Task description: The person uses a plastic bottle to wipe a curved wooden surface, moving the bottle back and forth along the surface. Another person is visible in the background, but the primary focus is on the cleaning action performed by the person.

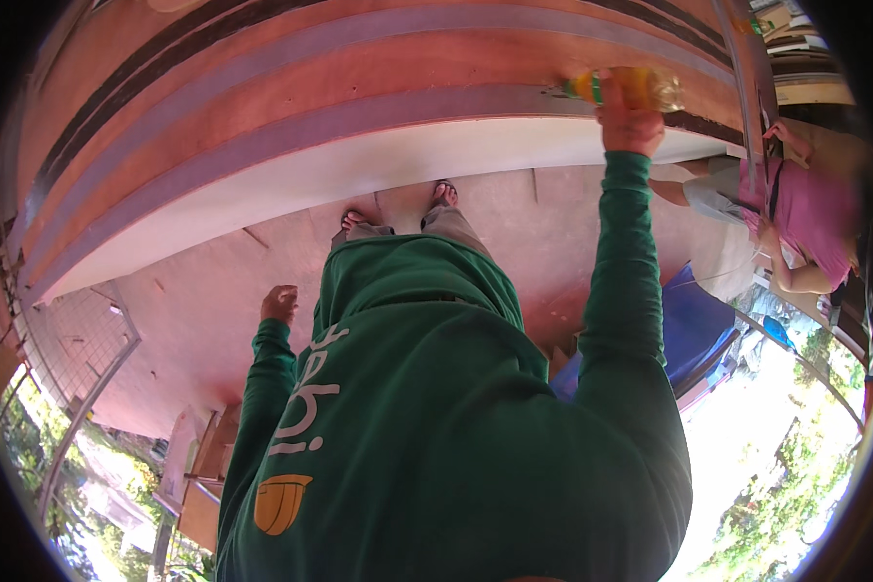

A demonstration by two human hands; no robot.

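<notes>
My right hand [630, 126] reaches forward with its fingers wrapped round a clear plastic bottle [640, 89] that has a yellow and green label. The bottle lies on its side over a long board [359, 92], its narrow end pointing left and its base to the right. At that narrow end, a small dark mark or tip shows close to the board; I cannot tell which it is. The board is reddish brown with greyish and dark bands running along it. My left hand [279, 304] hangs low beside my body, fingers curled, with nothing visible in them.
The board's pale front side [291, 204] stands just beyond my sandalled feet [443, 194]. To the right is another person in a pink top [810, 209]. A wire mesh frame [82, 344] stands at the left, and a blue sheet [694, 315] lies behind my right arm.
</notes>
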